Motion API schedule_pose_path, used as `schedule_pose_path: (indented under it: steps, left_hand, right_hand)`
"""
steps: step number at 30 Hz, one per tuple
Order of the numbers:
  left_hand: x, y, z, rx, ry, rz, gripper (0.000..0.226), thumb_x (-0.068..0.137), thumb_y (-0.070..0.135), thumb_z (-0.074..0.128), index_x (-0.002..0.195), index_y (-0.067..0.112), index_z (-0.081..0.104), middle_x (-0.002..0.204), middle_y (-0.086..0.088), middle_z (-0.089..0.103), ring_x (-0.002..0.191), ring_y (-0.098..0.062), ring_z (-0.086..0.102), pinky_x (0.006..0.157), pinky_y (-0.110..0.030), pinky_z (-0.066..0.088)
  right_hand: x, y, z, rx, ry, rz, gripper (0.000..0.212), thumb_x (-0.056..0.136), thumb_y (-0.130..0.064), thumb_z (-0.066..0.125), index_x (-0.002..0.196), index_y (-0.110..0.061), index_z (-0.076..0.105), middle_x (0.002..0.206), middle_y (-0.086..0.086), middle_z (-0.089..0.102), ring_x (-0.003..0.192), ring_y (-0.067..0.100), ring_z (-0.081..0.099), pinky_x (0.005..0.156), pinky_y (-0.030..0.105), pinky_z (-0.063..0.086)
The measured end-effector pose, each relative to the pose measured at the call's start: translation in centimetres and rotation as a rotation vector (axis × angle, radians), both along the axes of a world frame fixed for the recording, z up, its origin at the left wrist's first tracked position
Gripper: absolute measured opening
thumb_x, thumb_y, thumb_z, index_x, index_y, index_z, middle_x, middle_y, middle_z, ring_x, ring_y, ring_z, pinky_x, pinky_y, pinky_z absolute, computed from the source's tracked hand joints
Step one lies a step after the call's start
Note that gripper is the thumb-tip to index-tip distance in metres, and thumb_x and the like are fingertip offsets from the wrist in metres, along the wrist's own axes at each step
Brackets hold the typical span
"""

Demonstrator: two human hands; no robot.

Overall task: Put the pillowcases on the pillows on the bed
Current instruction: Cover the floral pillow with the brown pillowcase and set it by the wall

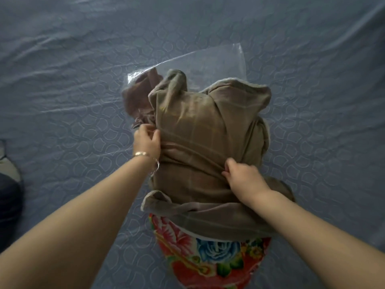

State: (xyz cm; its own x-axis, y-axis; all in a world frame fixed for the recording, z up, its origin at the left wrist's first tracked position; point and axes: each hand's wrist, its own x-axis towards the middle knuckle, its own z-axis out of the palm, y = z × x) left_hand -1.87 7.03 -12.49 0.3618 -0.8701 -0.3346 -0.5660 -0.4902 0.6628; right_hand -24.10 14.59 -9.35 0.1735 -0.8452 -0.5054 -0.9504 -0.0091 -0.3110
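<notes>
Ahead of you, 1 clear plastic bag lies flat on the bed, its far right corner catching the light. A gold bracelet circles your left wrist. At your far left edge, a dark blue rounded thing is cut off by the frame.

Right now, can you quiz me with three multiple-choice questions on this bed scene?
1. Where does the clear plastic bag lie? A) beyond the floral pillow B) on the floor C) over the pillow's near end
2. The bed sheet is: A) white B) blue C) green
3. The pillow is: A) bare B) fully covered C) partly inside the brown pillowcase
Answers: 1 A, it lies past the far end; 2 B, blue quilting all round; 3 C, the floral end sticks out.
</notes>
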Motion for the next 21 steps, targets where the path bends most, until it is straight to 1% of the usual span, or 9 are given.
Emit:
schedule_pose_path:
  steps: [2, 6, 9, 11, 13, 15, 17, 19, 21]
  left_hand:
    - [0.3, -2.3, -0.8, 0.106, 0.058, 0.1, 0.032, 0.092, 0.016, 0.05, 0.121, 0.002, 0.053, 0.121, -0.017, 0.058, 0.113, -0.03, 0.054, 0.094, -0.032, 0.04]
    - [1.3, -3.7, -1.1, 0.23, -0.026, -0.05, 0.035, 0.093, 0.018, 0.051, 0.125, 0.003, 0.054, 0.126, -0.015, 0.058, 0.116, -0.028, 0.053, 0.093, -0.028, 0.039]
    - [0.7, -3.3, -1.5, 0.277, -0.004, -0.155, 0.03, 0.094, 0.018, 0.049, 0.118, 0.004, 0.06, 0.118, -0.015, 0.062, 0.11, -0.029, 0.056, 0.087, -0.027, 0.04]
    - [0.5, -2.8, -1.6, 0.183, -0.001, -0.106, 0.025, 0.092, 0.015, 0.052, 0.109, 0.002, 0.064, 0.111, -0.016, 0.065, 0.105, -0.03, 0.058, 0.086, -0.029, 0.042]
    - [0.8, -2.0, -2.0, -0.029, -0.06, -0.034, 0.016, 0.087, 0.012, 0.058, 0.095, 0.002, 0.068, 0.098, -0.017, 0.066, 0.094, -0.029, 0.059, 0.082, -0.032, 0.043]
    - [1.0, -0.8, -1.8, -0.153, -0.025, 0.052, 0.009, 0.085, 0.011, 0.062, 0.08, 0.005, 0.066, 0.081, -0.013, 0.062, 0.079, -0.023, 0.056, 0.072, -0.03, 0.042]
    - [0.9, 0.9, -1.1, -0.201, 0.061, 0.116, 0.013, 0.085, 0.011, 0.062, 0.072, 0.009, 0.06, 0.07, -0.008, 0.058, 0.069, -0.019, 0.053, 0.065, -0.027, 0.039]
    - [1.1, 2.5, -0.4, -0.285, 0.026, 0.147, 0.016, 0.086, 0.01, 0.061, 0.07, 0.005, 0.06, 0.066, -0.006, 0.057, 0.064, -0.019, 0.051, 0.062, -0.028, 0.038]
    - [2.1, 4.2, -1.4, -0.219, -0.041, 0.201, 0.021, 0.085, 0.008, 0.061, 0.065, 0.003, 0.057, 0.06, -0.004, 0.053, 0.059, -0.02, 0.047, 0.059, -0.028, 0.034]
  right_hand:
    - [-0.3, -0.1, -0.4, 0.02, -0.035, -0.022, 0.014, 0.098, -0.032, 0.039, 0.096, -0.019, 0.042, 0.103, 0.01, 0.064, 0.097, 0.031, 0.058, 0.079, 0.034, 0.038]
    - [-1.0, 0.0, -0.4, 0.042, -0.112, -0.098, 0.013, 0.096, -0.033, 0.045, 0.09, -0.022, 0.042, 0.083, 0.0, 0.057, 0.088, 0.027, 0.06, 0.072, 0.031, 0.038]
    - [-0.5, -0.7, -0.7, 0.02, -0.075, -0.173, 0.015, 0.094, -0.035, 0.048, 0.093, -0.021, 0.044, 0.088, 0.0, 0.056, 0.096, 0.027, 0.059, 0.077, 0.032, 0.039]
    - [0.4, -1.1, -0.7, -0.023, -0.056, -0.208, 0.026, 0.091, -0.041, 0.051, 0.104, -0.02, 0.048, 0.103, 0.001, 0.059, 0.105, 0.025, 0.056, 0.088, 0.035, 0.04]
    - [1.3, -1.1, -0.8, -0.084, -0.035, -0.19, 0.037, 0.088, -0.048, 0.052, 0.111, -0.02, 0.05, 0.11, 0.001, 0.057, 0.109, 0.022, 0.051, 0.092, 0.037, 0.039]
    - [1.8, -1.3, -1.0, -0.13, -0.01, -0.155, 0.035, 0.088, -0.046, 0.054, 0.11, -0.019, 0.055, 0.109, 0.004, 0.056, 0.109, 0.024, 0.05, 0.09, 0.037, 0.039]
    - [2.0, -1.3, -1.0, -0.145, -0.017, -0.166, 0.03, 0.088, -0.04, 0.056, 0.104, -0.016, 0.061, 0.103, 0.008, 0.056, 0.104, 0.028, 0.05, 0.085, 0.037, 0.039]
    - [2.0, -1.5, -1.1, -0.151, -0.024, -0.163, 0.026, 0.087, -0.035, 0.059, 0.099, -0.012, 0.064, 0.098, 0.011, 0.056, 0.1, 0.03, 0.051, 0.082, 0.038, 0.04]
    - [1.7, -1.5, -1.0, -0.199, -0.04, -0.12, 0.021, 0.088, -0.028, 0.059, 0.092, -0.009, 0.066, 0.091, 0.012, 0.057, 0.093, 0.032, 0.053, 0.077, 0.039, 0.044]
